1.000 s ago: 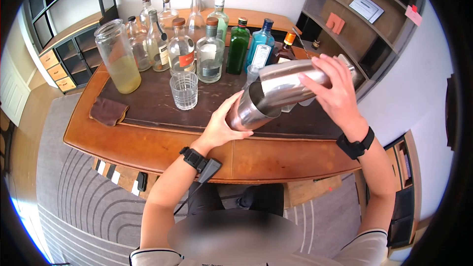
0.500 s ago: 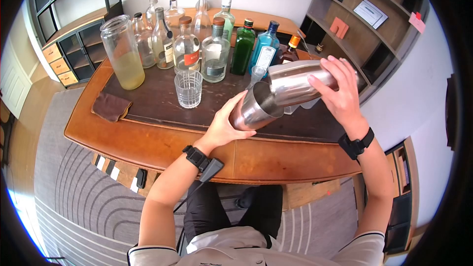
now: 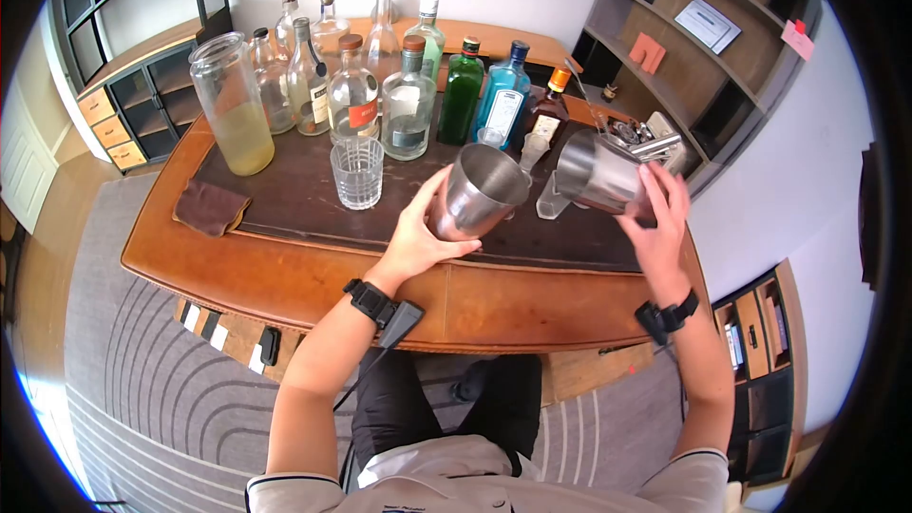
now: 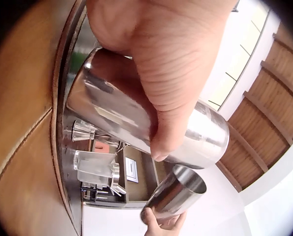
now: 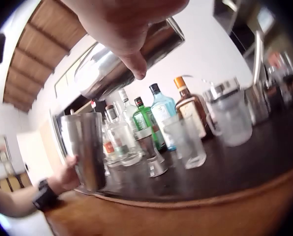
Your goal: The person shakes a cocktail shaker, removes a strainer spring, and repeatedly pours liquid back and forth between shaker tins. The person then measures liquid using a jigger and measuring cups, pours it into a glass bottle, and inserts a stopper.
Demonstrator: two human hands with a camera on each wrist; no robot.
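The left hand (image 3: 415, 239) grips a metal shaker cup (image 3: 478, 192), its mouth tilted up, above the desk's front part. To its right, the right hand (image 3: 661, 220) holds a second metal cup (image 3: 598, 174) by its base end, lying almost sideways with the mouth toward the left. The two cups are apart. In the left wrist view the thumb (image 4: 168, 135) lies along the left cup. The right wrist view shows the right-hand cup (image 5: 107, 73) higher than the left-hand cup (image 5: 84, 147). What the cups contain cannot be told.
A cut-glass tumbler (image 3: 357, 174) stands left of the hands, a tall jar of yellowish liquid (image 3: 239, 138) farther left. Several bottles, including a green one (image 3: 460, 95), line the back. A jigger (image 3: 534, 149) and small clear glass (image 3: 551, 199) stand near the cups. A brown cloth (image 3: 211, 208) lies left.
The cups, whose mouths were together, have separated. The right cup has moved down and right, its mouth now facing left; the left cup has turned more upright.
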